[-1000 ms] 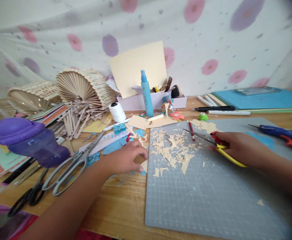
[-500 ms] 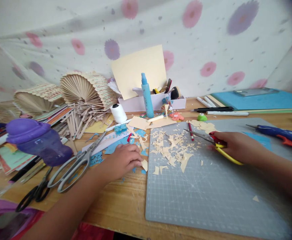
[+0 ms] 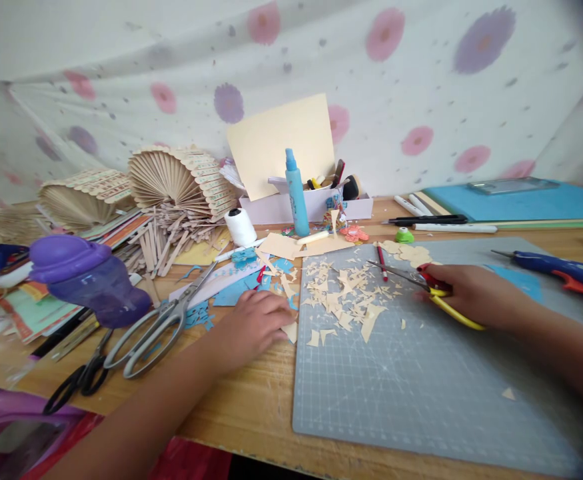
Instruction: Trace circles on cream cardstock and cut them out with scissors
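Note:
My right hand (image 3: pixel 471 293) is closed around the red and yellow handles of a pair of scissors (image 3: pixel 436 293). The blades stand a little apart and point left, over the grey cutting mat (image 3: pixel 371 400). Left of the mat, my left hand (image 3: pixel 256 323) rests low on the wooden table, fingers stretched out and slightly bent. Its fingertips touch or nearly touch a small cream paper piece (image 3: pixel 290 331) by the mat's edge. Many cream paper scraps (image 3: pixel 341 293) lie on the mat between the hands. Rounded cream cut-outs (image 3: pixel 411 254) are behind the scissors.
Grey scissors (image 3: pixel 156 330), black scissors (image 3: pixel 81 380) and a purple cup (image 3: pixel 96 280) lie at left. A blue glue bottle (image 3: pixel 296 200) stands at the back, near a white thread spool (image 3: pixel 240 227). A blue glue gun (image 3: pixel 561 267) lies at right, a red pencil (image 3: pixel 382 263) on the mat.
The view has shifted slightly, so things at the left appear farther right. My left fingertips have come a little closer over the small cream piece. My right hand keeps its hold on the scissors.

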Demonstrator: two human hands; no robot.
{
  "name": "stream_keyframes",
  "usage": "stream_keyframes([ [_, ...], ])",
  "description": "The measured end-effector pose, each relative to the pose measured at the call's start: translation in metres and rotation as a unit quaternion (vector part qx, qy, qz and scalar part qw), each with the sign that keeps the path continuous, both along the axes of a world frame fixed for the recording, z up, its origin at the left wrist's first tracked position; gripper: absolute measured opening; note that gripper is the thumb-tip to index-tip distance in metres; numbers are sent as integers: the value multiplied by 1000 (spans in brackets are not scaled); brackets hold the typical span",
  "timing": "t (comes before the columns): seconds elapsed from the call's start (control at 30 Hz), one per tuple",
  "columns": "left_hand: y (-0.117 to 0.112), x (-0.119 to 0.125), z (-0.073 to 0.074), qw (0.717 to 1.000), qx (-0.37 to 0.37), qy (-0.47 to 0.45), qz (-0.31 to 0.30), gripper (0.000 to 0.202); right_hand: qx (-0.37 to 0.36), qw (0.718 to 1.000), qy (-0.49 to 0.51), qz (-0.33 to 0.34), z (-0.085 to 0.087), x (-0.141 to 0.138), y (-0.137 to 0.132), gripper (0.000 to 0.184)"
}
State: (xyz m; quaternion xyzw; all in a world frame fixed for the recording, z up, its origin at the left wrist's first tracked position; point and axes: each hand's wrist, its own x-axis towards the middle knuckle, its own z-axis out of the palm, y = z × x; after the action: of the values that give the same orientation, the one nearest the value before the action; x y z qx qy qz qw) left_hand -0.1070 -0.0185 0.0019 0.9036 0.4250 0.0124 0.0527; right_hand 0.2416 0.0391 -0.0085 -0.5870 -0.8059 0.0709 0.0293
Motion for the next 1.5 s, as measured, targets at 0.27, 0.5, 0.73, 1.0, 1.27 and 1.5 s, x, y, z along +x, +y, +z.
stream_keyframes([
  [0.27, 2, -23, 12, 997, 75, 17, 17, 26, -3, 1000, -1, 8, 2, -3, 0, 28],
  [0.5, 11, 28, 15, 897, -164, -369, 181, 11, 0, 999, 13, 32, 6, -12, -10, 28],
  [0.73, 20, 86, 18, 730, -299, -584, 190, 16, -22, 989, 117, 89, 15, -27, -34, 29],
  [1.0, 17, 118, 23, 643, -293, -691, 152, 13, -82, 977, 176, 82, 24, -30, -42, 28],
  [1.27, 17, 116, 13, 668, -272, -680, 132, 6, -160, 954, 237, 87, 32, -37, -45, 24],
  [1.5, 15, 113, 11, 674, -275, -673, 132, 3, -169, 941, 270, 115, 27, -39, -45, 28],
])
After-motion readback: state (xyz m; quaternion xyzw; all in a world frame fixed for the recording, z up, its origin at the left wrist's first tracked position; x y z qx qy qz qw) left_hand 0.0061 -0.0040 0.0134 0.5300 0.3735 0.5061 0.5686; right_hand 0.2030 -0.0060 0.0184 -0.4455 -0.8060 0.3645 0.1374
